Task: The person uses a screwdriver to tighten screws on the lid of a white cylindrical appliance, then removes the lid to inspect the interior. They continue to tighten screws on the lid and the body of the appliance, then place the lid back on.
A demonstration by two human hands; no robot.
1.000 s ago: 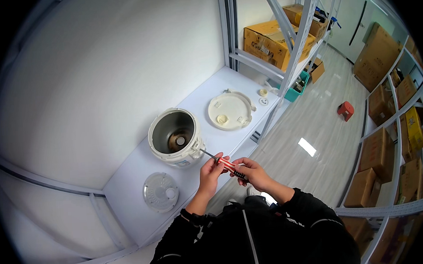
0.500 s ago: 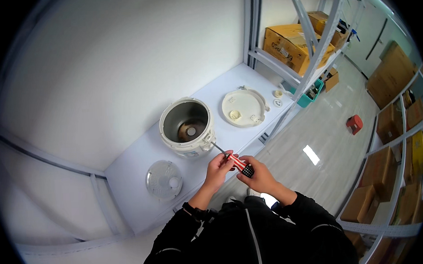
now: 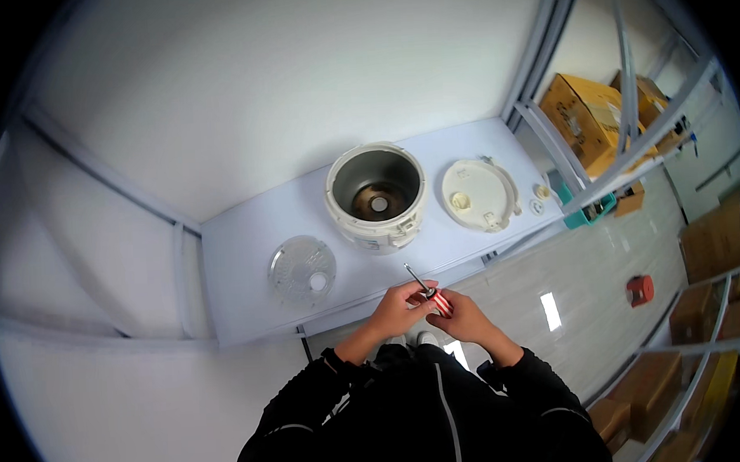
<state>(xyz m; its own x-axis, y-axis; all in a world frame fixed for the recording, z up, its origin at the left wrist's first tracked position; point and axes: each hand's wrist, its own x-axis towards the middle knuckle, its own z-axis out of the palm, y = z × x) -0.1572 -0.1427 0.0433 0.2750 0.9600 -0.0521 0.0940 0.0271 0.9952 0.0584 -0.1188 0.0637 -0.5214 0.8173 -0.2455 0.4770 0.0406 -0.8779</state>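
Note:
A screwdriver (image 3: 441, 302) with a red-and-white striped handle is held before my body, its metal shaft pointing up and left. My left hand (image 3: 400, 309) has its fingers closed round the front of the handle, by the shaft. Around the handle's rear my right hand (image 3: 463, 318) is closed too, hiding that end. Beyond the tip, and apart from it, stands a cream rice cooker body (image 3: 377, 227), uncovered, with a grey inside and a brown-stained bottom. Left of it lies a clear round plate (image 3: 293, 271); to its right is a round cream lid (image 3: 488, 194).
These things rest on a white table (image 3: 246, 228) against a wall. Two small round parts (image 3: 539, 199) lie at its right end. A metal rack with cardboard boxes (image 3: 584, 122) and a teal bin (image 3: 588, 211) stands beyond. On the floor is a red stool (image 3: 639, 290).
The screwdriver's tip has come away from the cooker's side, drawn back toward me in both hands. My view has turned, so the table sits straighter before me.

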